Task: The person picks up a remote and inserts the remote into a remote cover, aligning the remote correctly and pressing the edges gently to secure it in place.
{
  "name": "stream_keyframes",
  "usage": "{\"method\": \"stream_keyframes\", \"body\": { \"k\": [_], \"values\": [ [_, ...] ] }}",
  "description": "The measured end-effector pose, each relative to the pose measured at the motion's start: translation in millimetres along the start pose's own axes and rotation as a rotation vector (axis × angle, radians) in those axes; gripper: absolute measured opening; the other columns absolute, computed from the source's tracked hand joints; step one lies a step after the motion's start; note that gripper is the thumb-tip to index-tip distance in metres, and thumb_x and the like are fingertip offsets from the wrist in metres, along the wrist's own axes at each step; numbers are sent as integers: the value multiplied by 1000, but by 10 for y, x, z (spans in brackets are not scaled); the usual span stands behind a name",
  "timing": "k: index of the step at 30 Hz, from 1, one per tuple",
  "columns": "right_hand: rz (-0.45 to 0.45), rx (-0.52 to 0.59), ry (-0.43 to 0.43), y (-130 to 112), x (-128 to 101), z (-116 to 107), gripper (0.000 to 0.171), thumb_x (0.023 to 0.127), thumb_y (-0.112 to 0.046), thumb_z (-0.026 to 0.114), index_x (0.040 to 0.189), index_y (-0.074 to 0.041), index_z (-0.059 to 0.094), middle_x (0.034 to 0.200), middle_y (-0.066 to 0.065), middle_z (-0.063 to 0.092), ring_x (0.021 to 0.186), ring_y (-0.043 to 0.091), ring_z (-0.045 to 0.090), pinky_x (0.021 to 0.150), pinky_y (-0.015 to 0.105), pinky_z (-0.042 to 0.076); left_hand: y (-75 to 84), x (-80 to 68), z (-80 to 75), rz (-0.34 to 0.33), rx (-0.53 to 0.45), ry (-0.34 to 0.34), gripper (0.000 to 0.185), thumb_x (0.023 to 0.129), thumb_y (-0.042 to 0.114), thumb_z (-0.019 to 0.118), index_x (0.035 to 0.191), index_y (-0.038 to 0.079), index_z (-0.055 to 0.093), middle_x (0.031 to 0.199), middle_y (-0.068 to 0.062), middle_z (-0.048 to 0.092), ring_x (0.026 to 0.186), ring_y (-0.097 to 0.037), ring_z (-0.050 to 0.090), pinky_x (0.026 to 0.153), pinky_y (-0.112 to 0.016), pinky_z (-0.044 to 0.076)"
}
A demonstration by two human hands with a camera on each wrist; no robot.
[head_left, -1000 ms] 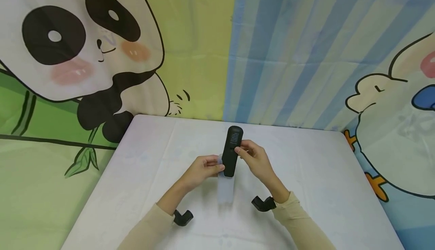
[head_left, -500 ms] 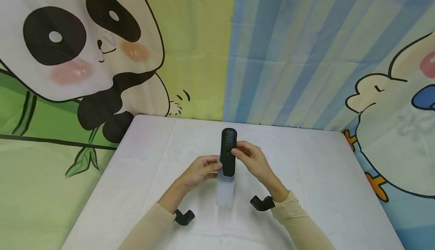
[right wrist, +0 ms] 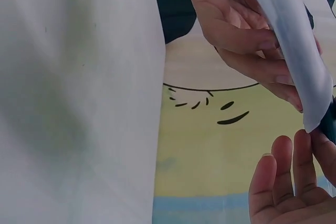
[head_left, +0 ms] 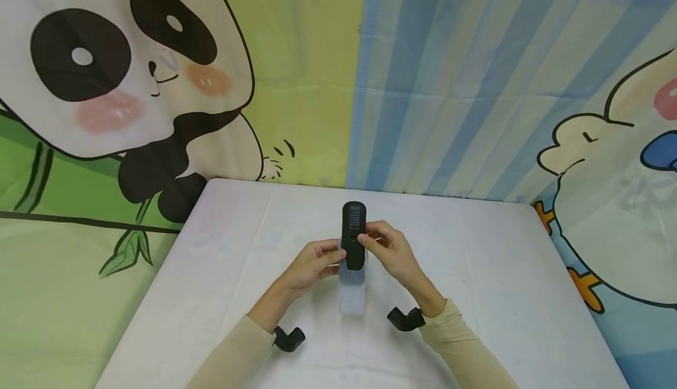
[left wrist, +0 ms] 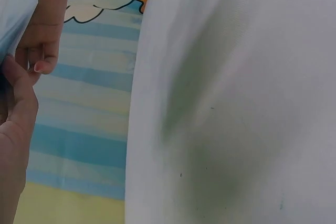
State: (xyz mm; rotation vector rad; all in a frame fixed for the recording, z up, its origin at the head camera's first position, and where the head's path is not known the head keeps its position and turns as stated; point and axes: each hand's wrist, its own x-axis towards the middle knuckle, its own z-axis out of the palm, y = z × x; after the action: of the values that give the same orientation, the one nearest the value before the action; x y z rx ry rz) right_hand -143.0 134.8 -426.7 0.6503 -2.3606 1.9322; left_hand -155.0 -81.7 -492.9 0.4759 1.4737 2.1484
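While I am sliding the remote (head_left: 353,235) into the sleeve (head_left: 351,292), I am judging that keeping both in line matters most, so nothing snags. My left hand (head_left: 312,265) is pinching the sleeve's mouth; my right hand (head_left: 388,251) is gripping the remote just beside it. Both are hanging above the table (head_left: 476,271), near its middle. The remote is looking black and slim with pale print; the sleeve is looking translucent white.

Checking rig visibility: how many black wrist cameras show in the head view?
2. One wrist camera sits under the left forearm; the other wrist camera sits under the right forearm, both above the white table.
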Motion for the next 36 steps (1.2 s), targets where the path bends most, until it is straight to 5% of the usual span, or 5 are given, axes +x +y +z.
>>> {"method": "stream_keyframes", "body": {
  "k": [24, 36],
  "values": [
    [49, 16, -56, 19, -51, 28, 11, 98, 1, 62, 108, 6, 63, 99, 20, 62, 86, 31, 57, 73, 28, 51, 46, 6, 36, 16, 3, 63, 44, 100, 15, 64, 133, -13, 54, 119, -11, 70, 107, -21, 66, 92, -37, 53],
    [11, -32, 11, 355, 14, -41, 34, 98, -4, 65, 131, -2, 59, 107, 15, 65, 97, 28, 61, 78, 31, 53, 24, 2, 33, -13, 105, 68, 49, 97, 22, 69, 134, -9, 57, 119, -13, 70, 105, -19, 67, 93, -41, 53]
  ]
}}
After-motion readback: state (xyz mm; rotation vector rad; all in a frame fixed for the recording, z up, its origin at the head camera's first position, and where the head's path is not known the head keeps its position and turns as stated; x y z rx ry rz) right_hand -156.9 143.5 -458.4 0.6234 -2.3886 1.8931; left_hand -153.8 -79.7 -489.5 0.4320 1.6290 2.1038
